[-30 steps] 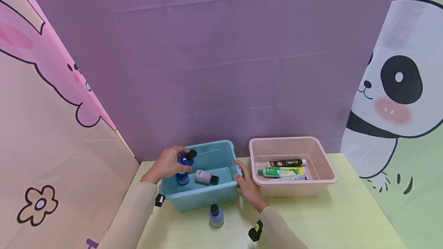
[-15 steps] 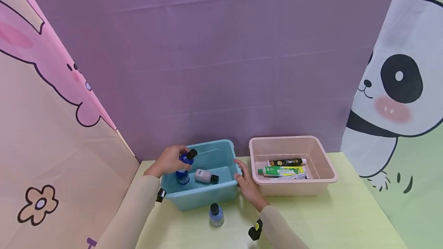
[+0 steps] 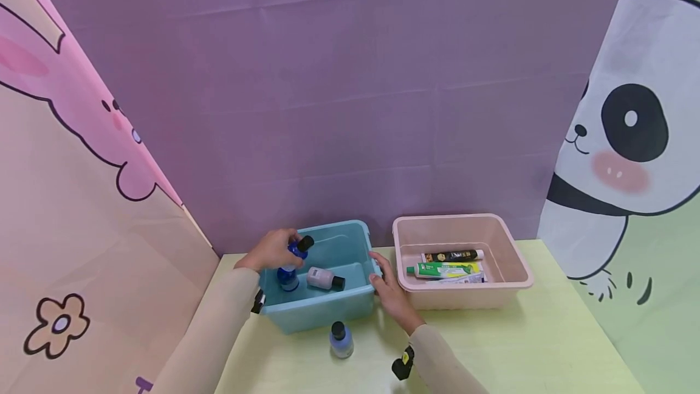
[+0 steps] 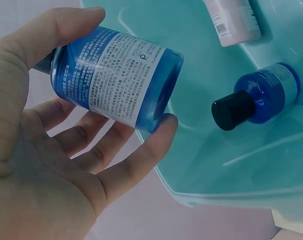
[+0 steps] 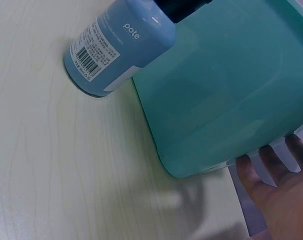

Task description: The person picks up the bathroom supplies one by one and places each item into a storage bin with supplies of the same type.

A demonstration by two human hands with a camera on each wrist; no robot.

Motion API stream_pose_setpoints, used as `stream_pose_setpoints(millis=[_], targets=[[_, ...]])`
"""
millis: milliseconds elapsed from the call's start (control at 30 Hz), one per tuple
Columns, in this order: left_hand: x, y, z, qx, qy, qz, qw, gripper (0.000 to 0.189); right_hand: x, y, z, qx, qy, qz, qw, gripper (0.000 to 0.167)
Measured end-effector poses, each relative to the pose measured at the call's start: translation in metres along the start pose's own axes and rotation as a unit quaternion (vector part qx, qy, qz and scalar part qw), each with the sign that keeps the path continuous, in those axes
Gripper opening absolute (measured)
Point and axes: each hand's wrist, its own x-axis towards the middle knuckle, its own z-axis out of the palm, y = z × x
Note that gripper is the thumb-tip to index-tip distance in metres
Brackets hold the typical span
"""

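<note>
My left hand [image 3: 276, 250] holds a blue bottle [image 4: 116, 77] with a black cap between thumb and fingers, over the left end of the teal bin [image 3: 322, 309]. In the left wrist view its printed label faces the camera. Inside the bin lies another blue bottle [image 4: 274, 92], its cap hidden by the hand in the head view. Beside it a pale pink bottle [image 3: 320, 278] with a black cap lies on its side. My right hand [image 3: 392, 293] grips the bin's right rim, fingertips at the rim in the right wrist view.
A light blue bottle [image 3: 341, 342] stands upright on the table [image 3: 552, 345] in front of the teal bin. To the right stands a pink bin [image 3: 465, 300] with several tubes, including a green one [image 3: 440, 270] and a black one [image 3: 452, 256]. A purple backdrop [image 3: 350, 108] rises behind.
My left forearm and hand have shifted slightly to the right, and the held blue bottle has moved a little right with them. The right hand stays on the rim.
</note>
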Motion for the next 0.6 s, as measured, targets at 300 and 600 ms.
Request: stream_pose_setpoints(millis=[300,600], targets=[[0.014,-0.001,-0.001,-0.003,-0.031,-0.01,0.9995,0.053,0.001,0.003,-0.001,-0.004,-0.001,0.009,1.0,0.05],[0.023,0.0,0.0,0.004,-0.039,-0.012,0.9992,0.055,0.002,0.003,-0.001,-0.001,-0.004,0.006,1.0,0.05]])
